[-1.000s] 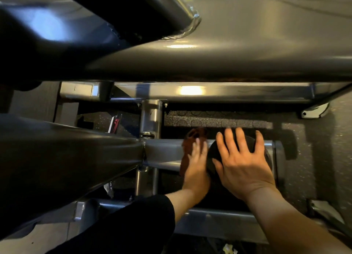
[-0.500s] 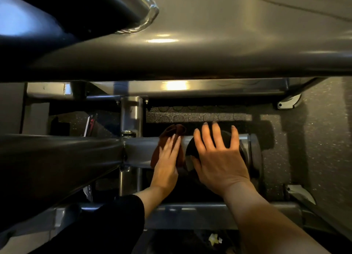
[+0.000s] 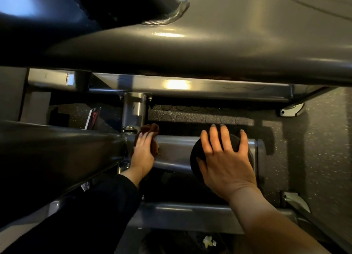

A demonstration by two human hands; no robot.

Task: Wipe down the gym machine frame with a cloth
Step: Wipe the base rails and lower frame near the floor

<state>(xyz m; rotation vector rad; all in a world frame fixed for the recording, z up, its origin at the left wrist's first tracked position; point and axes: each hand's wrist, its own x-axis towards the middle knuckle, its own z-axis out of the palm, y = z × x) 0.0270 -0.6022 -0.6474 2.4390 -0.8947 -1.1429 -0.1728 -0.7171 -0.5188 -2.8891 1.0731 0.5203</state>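
**Ana:** Since half a second ago the left hand (image 3: 142,152) has slid the cloth (image 3: 150,133) left along the horizontal bar (image 3: 175,150), away from the right hand (image 3: 224,158). Earlier the two hands were almost touching; now a bare stretch of grey bar shows between them.

**Ben:** And the right hand?

**Ana:** Same place as before, spread over the round black pad (image 3: 196,156) near the bar's right end. Its fingers are straight and splayed, resting on the pad, not curled round it.

**Ben:** How does the left hand hold the cloth?

**Ana:** It presses the reddish-brown cloth down against the bar, close to the joint where the bar meets the upright post (image 3: 134,110). The fingers lie fairly straight over it. Part of the cloth bunches up beyond the fingertips, and a bit shows at the hand's right side. Whether the thumb pinches it underneath, I cannot tell.

**Ben:** Anything else in the head view?

**Ana:** A thick dark beam (image 3: 209,49) crosses the top, another (image 3: 57,149) runs in from the left, and a lower rail (image 3: 181,215) sits nearer the camera. Below lies speckled rubber floor (image 3: 323,139). A black sleeve (image 3: 85,211) covers the left forearm; the right forearm is bare.
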